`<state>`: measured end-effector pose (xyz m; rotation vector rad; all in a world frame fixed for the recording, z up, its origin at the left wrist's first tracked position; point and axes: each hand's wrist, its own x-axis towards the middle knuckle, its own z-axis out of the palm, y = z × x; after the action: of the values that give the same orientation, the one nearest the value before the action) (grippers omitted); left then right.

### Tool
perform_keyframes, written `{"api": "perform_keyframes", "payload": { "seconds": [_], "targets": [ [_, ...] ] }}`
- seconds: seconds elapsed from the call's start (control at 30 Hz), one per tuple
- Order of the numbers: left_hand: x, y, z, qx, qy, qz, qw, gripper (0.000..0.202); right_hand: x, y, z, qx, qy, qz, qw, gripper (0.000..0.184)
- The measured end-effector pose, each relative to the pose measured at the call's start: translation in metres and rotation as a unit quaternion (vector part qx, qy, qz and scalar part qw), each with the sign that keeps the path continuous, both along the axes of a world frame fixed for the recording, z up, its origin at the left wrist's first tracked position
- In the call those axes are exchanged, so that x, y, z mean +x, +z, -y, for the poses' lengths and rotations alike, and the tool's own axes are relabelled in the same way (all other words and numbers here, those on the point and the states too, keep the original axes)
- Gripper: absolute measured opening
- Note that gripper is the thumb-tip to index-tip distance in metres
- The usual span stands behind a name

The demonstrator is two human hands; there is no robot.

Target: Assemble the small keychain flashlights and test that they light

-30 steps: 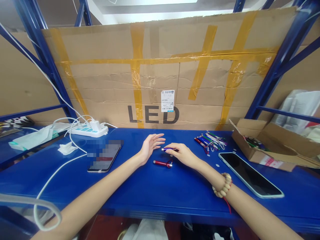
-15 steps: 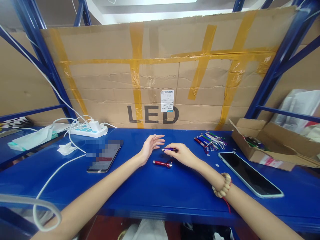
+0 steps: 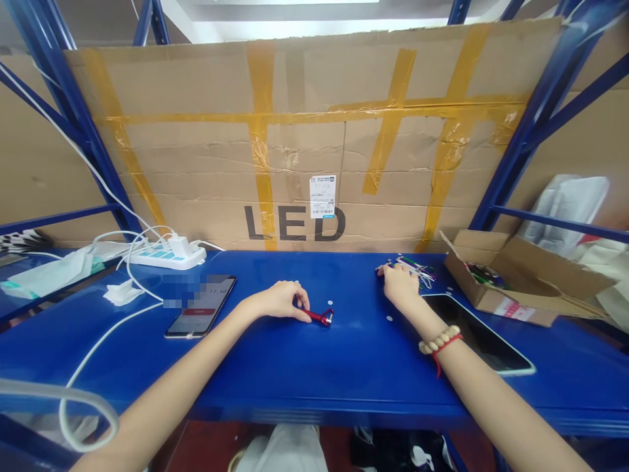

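My left hand is closed, with thumb and fingers pinched on the rear end of a red keychain flashlight. Its silver and red clip end points right, low over the blue tabletop. Further right, my right hand reaches down to a group of small keychain flashlights with carabiner clips. Its fingers are curled round a blue-purple flashlight, of which only the tip shows; the hand hides the rest of it and part of the group. A beaded bracelet is on the right wrist.
A phone with a lit screen lies left, near a white power strip and cables. Beside my right forearm is a dark-screened phone. An open cardboard box stands at right. A taped cardboard sheet closes off the back.
My right hand has moved right, from the middle to the group of flashlights, carrying the blue-purple one. My left hand has come down and taken hold of the red flashlight.
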<state>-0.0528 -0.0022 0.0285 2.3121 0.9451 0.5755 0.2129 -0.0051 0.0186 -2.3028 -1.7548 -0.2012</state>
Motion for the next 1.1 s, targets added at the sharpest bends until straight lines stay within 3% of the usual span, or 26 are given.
{"api": "perform_keyframes", "payload": {
  "seconds": [0.07, 0.17, 0.23, 0.3, 0.37, 0.43, 0.53, 0.63, 0.7, 0.87, 1.0, 1.1],
  "targets": [
    [0.006, -0.006, 0.000, 0.014, 0.014, 0.012, 1.000, 0.017, -0.002, -0.001, -0.001, 0.048, 0.023, 0.009, 0.999, 0.026],
    [0.016, -0.010, 0.003, 0.039, 0.052, 0.036, 0.997, 0.015, -0.018, 0.000, 0.001, 0.103, 0.202, -0.095, 0.969, 0.031],
    [0.021, -0.010, 0.006, 0.060, 0.066, 0.059, 0.994, 0.013, -0.035, 0.002, 0.006, 0.078, 0.353, -0.212, 0.908, 0.036],
    [0.023, -0.007, 0.007, 0.089, 0.075, 0.085, 0.990, 0.011, -0.052, 0.002, 0.013, 0.009, 0.451, -0.301, 0.840, 0.040],
    [0.022, -0.004, 0.008, 0.118, 0.076, 0.102, 0.985, 0.010, -0.064, 0.001, 0.018, -0.051, 0.500, -0.350, 0.791, 0.042],
    [0.020, -0.001, 0.009, 0.139, 0.069, 0.110, 0.982, 0.011, -0.070, -0.002, 0.021, -0.071, 0.512, -0.373, 0.771, 0.039],
    [0.020, 0.002, 0.012, 0.154, 0.070, 0.128, 0.977, 0.009, -0.070, -0.005, 0.020, -0.043, 0.492, -0.372, 0.786, 0.037],
    [0.023, 0.003, 0.015, 0.135, 0.100, 0.193, 0.967, 0.028, -0.065, -0.004, 0.018, 0.009, 0.473, -0.350, 0.808, 0.039],
    [0.024, 0.004, 0.015, 0.081, 0.122, 0.254, 0.956, 0.036, -0.064, -0.003, 0.017, 0.037, 0.467, -0.314, 0.826, 0.039],
    [0.025, 0.001, 0.008, -0.096, 0.124, 0.348, 0.924, 0.031, -0.063, -0.002, 0.018, 0.035, 0.457, -0.226, 0.859, 0.038],
    [0.029, -0.004, 0.009, -0.228, 0.094, 0.349, 0.904, 0.042, -0.064, -0.003, 0.017, 0.035, 0.456, -0.210, 0.864, 0.031],
    [0.031, -0.008, 0.012, -0.251, 0.055, 0.336, 0.906, 0.045, -0.064, -0.002, 0.016, 0.037, 0.447, -0.212, 0.868, 0.027]
  ]
}}
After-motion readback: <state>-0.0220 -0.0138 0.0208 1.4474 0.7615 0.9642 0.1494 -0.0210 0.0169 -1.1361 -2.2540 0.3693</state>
